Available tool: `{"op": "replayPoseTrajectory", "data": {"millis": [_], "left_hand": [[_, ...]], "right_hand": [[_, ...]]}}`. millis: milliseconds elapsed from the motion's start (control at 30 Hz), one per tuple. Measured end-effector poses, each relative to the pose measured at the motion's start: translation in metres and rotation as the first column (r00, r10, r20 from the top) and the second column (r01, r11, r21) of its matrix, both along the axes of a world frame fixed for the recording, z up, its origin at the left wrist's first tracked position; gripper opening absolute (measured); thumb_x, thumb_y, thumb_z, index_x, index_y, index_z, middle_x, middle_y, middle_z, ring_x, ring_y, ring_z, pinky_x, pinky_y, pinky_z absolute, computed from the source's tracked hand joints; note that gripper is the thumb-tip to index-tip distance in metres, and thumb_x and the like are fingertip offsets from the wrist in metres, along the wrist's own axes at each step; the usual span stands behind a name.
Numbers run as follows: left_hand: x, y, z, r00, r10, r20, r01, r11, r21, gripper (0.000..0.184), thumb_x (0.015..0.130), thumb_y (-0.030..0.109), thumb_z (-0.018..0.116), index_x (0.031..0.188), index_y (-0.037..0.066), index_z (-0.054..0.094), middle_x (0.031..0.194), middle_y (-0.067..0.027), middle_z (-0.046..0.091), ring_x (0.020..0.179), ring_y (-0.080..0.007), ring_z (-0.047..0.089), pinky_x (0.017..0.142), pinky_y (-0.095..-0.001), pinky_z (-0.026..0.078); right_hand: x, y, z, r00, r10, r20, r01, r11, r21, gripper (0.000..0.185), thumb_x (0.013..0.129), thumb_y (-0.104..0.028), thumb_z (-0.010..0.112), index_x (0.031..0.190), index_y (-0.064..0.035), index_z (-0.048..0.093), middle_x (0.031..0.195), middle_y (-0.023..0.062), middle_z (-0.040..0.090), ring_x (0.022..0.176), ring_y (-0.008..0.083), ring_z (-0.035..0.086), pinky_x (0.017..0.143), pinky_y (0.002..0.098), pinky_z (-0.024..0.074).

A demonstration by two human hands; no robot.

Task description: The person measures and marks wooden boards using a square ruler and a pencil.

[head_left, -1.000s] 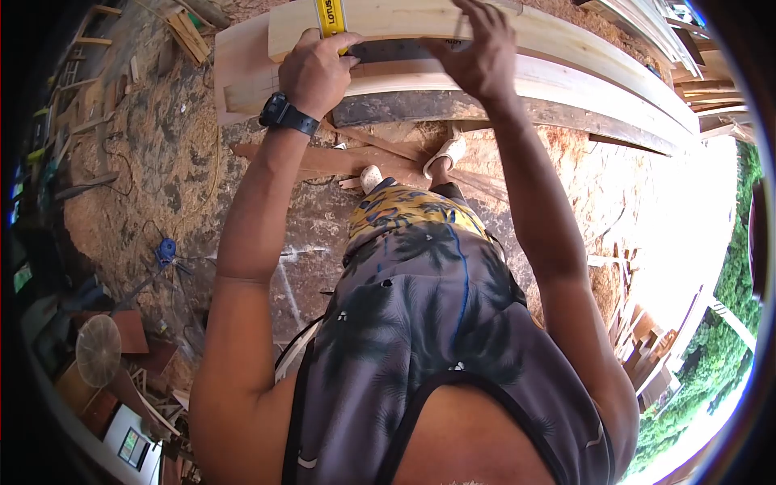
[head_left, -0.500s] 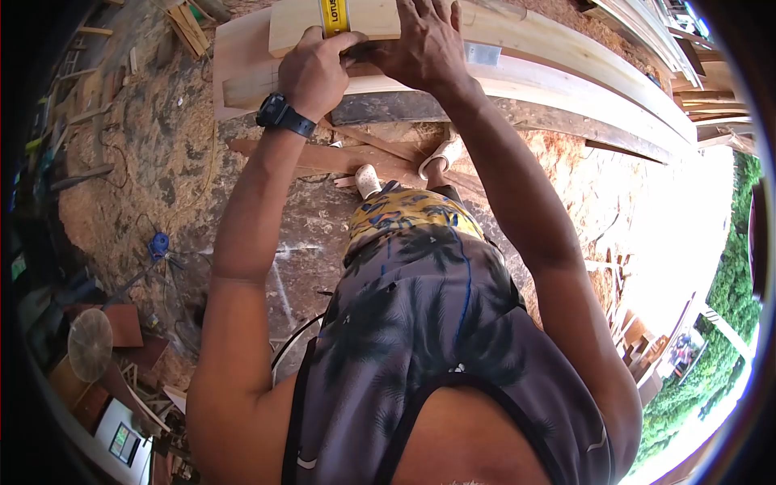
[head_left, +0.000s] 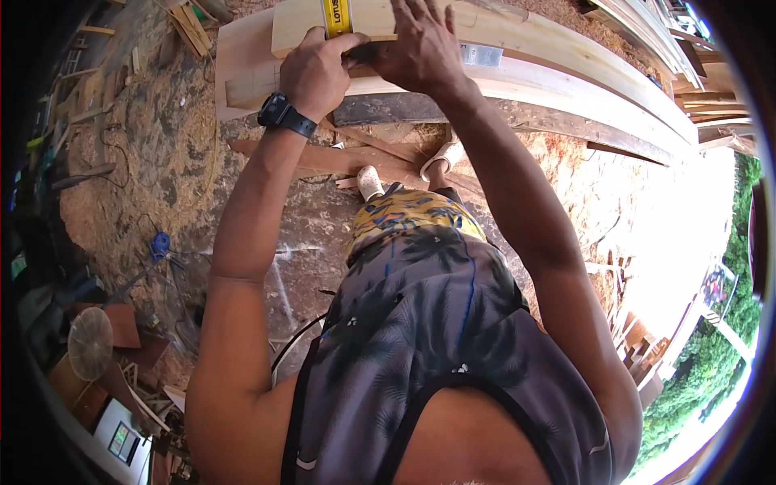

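A yellow tool marked LOTUS (head_left: 337, 18) lies over the pale wooden beam (head_left: 525, 34) at the top of the view. My left hand (head_left: 314, 74), with a black watch on the wrist, is closed around the near end of the tool. Beside it, my right hand (head_left: 422, 50) lies over a metal blade (head_left: 482, 55), fingers stretched and slightly apart. The blade's end shows to the right of that hand; its middle is hidden beneath. Another pale board (head_left: 558, 86) runs below the blade.
A dark beam (head_left: 380, 108) lies nearer my feet. Sawdust and thin reddish boards (head_left: 323, 159) cover the ground. A blue object (head_left: 160, 245) and a round fan-like disc (head_left: 90, 343) are at the left. Stacked lumber (head_left: 647, 36) stands at the upper right.
My right hand has come down and left from above the blade's right side onto it, close to my left hand. My left hand has barely moved.
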State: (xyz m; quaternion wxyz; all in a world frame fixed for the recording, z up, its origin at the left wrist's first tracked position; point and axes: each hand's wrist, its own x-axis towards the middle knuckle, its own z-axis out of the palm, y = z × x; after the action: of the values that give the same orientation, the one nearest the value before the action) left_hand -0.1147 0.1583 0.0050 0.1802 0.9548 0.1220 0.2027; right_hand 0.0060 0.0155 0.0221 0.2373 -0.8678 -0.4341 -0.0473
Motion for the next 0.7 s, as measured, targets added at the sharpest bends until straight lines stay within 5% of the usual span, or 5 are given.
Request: {"op": "replayPoseTrajectory", "data": {"millis": [200, 400, 567, 667, 700], "left_hand": [[0.0, 0.0, 0.003, 1.0, -0.003, -0.005, 0.003, 1.0, 0.002, 0.031, 0.088, 0.015, 0.074, 0.117, 0.028, 0.078, 0.097, -0.0136, 0.067, 0.083, -0.0356, 0.07, 0.072, -0.0458, 0.059], [0.0, 0.0, 0.001, 1.0, -0.002, -0.008, 0.002, 1.0, -0.001, 0.031, 0.088, 0.015, 0.075, 0.117, 0.027, 0.078, 0.098, -0.0148, 0.068, 0.084, -0.0349, 0.071, 0.073, -0.0452, 0.06], [0.0, 0.001, -0.002, 1.0, -0.002, -0.017, 0.002, 1.0, 0.002, 0.034, 0.088, 0.012, 0.074, 0.117, 0.028, 0.078, 0.1, -0.0163, 0.068, 0.085, -0.0354, 0.072, 0.075, -0.0445, 0.061], [0.0, 0.002, -0.004, 1.0, 0.003, -0.027, -0.003, 1.0, 0.003, 0.035, 0.088, 0.01, 0.072, 0.118, 0.027, 0.078, 0.1, -0.0168, 0.069, 0.085, -0.0358, 0.072, 0.075, -0.0446, 0.062], [0.0, 0.002, -0.003, 0.999, 0.001, -0.032, -0.001, 1.0, 0.0, 0.036, 0.087, 0.009, 0.072, 0.118, 0.027, 0.078, 0.1, -0.0168, 0.069, 0.085, -0.0359, 0.072, 0.075, -0.0446, 0.062]], "right_hand": [[0.007, -0.009, 0.011, 0.997, -0.009, -0.072, 0.009, 1.0, -0.004, 0.118, 0.074, -0.066, 0.082, 0.15, 0.012, 0.037, 0.15, 0.0317, 0.045, 0.145, 0.0503, 0.036, 0.121, 0.062, 0.0261], [0.034, -0.038, 0.002, 0.999, 0.017, 0.034, -0.022, 0.987, 0.162, 0.088, 0.076, -0.023, 0.079, 0.148, 0.0109, 0.041, 0.146, 0.0327, 0.049, 0.141, 0.0507, 0.041, 0.119, 0.0553, 0.0335], [0.036, -0.049, 0.018, 0.937, 0.186, -0.295, -0.014, 0.866, 0.5, 0.067, 0.077, -0.01, 0.084, 0.138, 0.0027, 0.057, 0.11, 0.0187, 0.072, 0.106, 0.0339, 0.071, 0.095, 0.0428, 0.0559], [0.018, -0.047, 0.041, 0.775, 0.141, -0.616, 0.124, 0.922, 0.367, 0.059, 0.086, -0.015, 0.081, 0.138, -0.0009, 0.057, 0.112, 0.0169, 0.073, 0.108, 0.0302, 0.072, 0.101, 0.0384, 0.0543], [0.011, -0.046, 0.032, 0.867, 0.232, -0.441, 0.023, 0.866, 0.5, 0.034, 0.093, -0.033, 0.08, 0.106, -0.003, 0.071, 0.08, 0.0068, 0.074, 0.074, 0.0156, 0.071, 0.071, 0.0282, 0.0557]]}}
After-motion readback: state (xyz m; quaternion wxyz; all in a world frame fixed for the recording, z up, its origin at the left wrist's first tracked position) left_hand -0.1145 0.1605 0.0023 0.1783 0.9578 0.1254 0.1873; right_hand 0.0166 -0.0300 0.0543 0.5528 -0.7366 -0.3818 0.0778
